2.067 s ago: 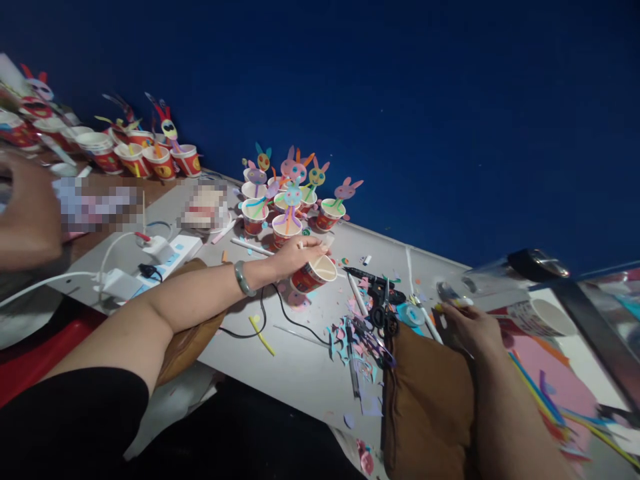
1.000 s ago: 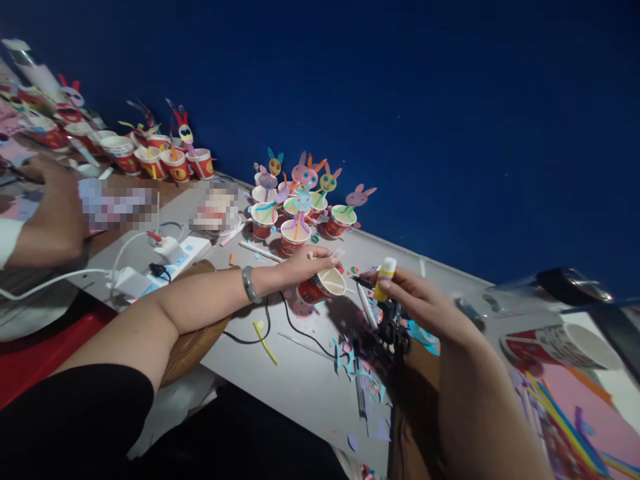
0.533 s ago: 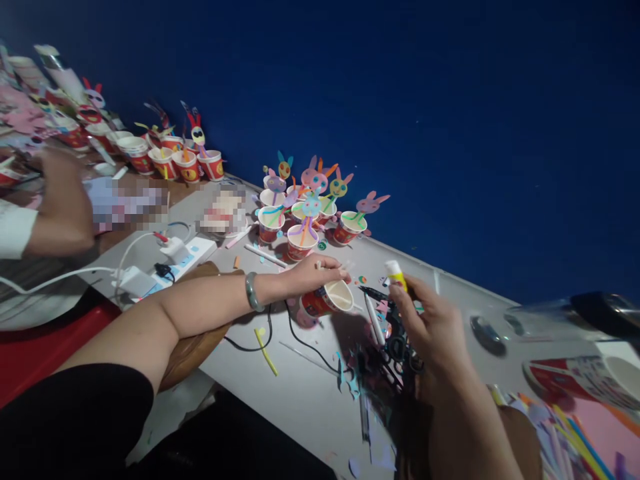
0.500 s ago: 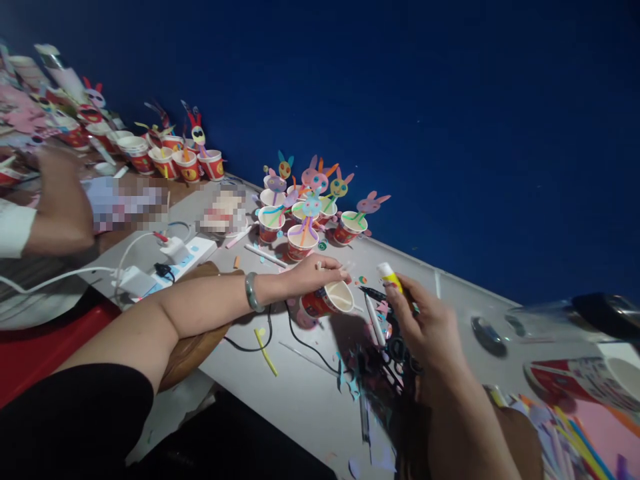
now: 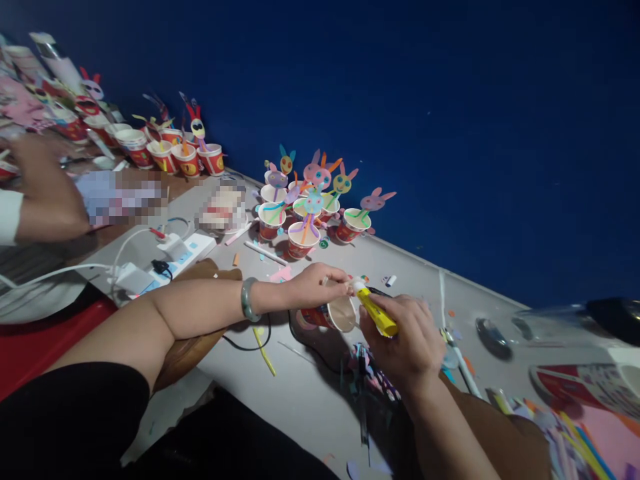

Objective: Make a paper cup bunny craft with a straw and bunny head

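Observation:
A red paper cup [image 5: 320,316] with a pale inside is tilted beneath my left hand [image 5: 315,285], whose fingers close at its rim. Whether a small piece sits between those fingertips is too blurred to tell. My right hand [image 5: 407,333] grips a yellow glue stick [image 5: 379,315] between thumb and fingers. Its white end meets or nearly meets my left fingertips, just above the cup's mouth. Below my right hand lie paper scraps and dark tools [image 5: 365,373], partly in shadow.
Behind my hands stand several cups with paper rabbit figures [image 5: 303,237]. A power strip [image 5: 185,263] with cables lies to the left. Another person's arm [image 5: 50,190] is at far left. Coloured strips [image 5: 580,440] and a toppled cup [image 5: 570,387] lie at right.
My right hand has moved left, bringing the glue stick to my left fingertips and tipping its white end toward them. The cup stays under my left hand, slightly lower in view.

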`<state>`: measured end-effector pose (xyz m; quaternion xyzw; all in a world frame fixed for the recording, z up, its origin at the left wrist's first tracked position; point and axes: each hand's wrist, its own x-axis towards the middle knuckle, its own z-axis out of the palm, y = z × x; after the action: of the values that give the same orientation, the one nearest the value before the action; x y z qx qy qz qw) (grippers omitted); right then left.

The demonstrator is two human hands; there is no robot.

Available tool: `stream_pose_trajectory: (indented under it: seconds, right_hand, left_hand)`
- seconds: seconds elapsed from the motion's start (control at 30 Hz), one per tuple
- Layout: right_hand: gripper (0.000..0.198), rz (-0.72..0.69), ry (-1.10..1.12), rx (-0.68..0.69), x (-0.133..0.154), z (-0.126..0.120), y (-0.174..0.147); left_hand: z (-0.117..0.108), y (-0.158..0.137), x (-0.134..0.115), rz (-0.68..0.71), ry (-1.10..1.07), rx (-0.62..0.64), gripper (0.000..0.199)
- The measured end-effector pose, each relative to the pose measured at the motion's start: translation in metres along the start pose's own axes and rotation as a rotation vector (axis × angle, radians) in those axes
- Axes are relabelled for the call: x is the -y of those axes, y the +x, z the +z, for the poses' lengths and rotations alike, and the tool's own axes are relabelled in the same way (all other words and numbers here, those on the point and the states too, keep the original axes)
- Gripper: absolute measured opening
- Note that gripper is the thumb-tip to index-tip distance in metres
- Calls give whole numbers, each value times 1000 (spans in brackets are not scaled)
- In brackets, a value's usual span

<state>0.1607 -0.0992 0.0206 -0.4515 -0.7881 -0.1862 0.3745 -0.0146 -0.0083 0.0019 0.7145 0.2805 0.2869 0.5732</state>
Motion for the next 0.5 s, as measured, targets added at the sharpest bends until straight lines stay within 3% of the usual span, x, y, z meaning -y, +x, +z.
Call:
stream_pose_trajectory:
  seconds: [0.2, 0.5]
  right_hand:
    - [25, -107, -114, 56, 3, 1, 3]
    - [23, -67, -172, 34, 4, 5, 0]
  left_hand:
    - [4, -2, 4, 115, 88, 1, 28]
    - [2, -3, 4, 97, 97, 35, 30]
